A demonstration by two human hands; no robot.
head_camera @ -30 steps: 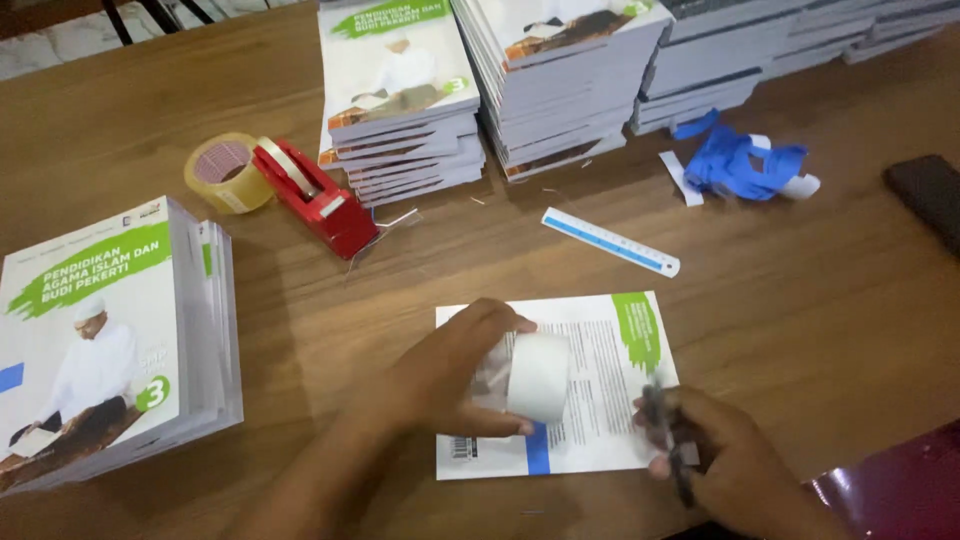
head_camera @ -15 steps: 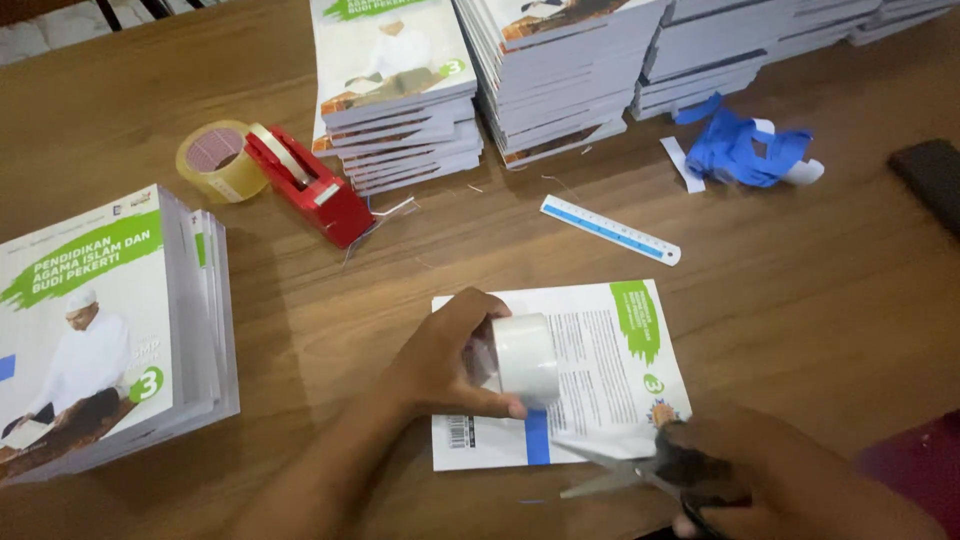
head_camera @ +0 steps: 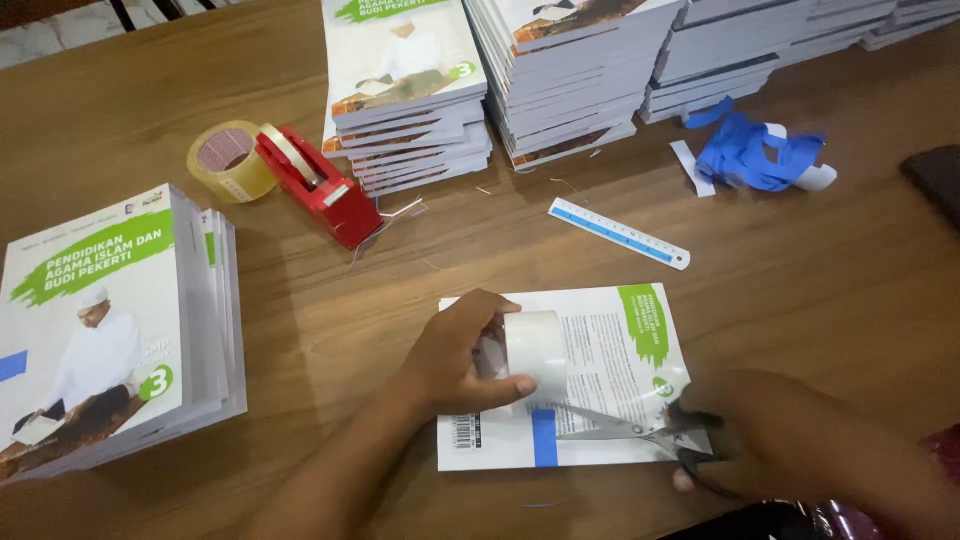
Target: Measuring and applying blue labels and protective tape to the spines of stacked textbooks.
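Left hand (head_camera: 455,360) grips the tape roll (head_camera: 533,352); right hand (head_camera: 760,450) clamps scissors (head_camera: 620,428), blades lying sideways, tips pointing left at the roll.

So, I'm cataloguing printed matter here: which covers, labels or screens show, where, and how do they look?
Book: under both hands, white back cover, green patch, blue strip.
Book pile: left, white cover, green band, seated figure.
Book stacks: table's far side, same covers.
Ruler: centre, white and blue.
Dark phone: right edge, screen blank.
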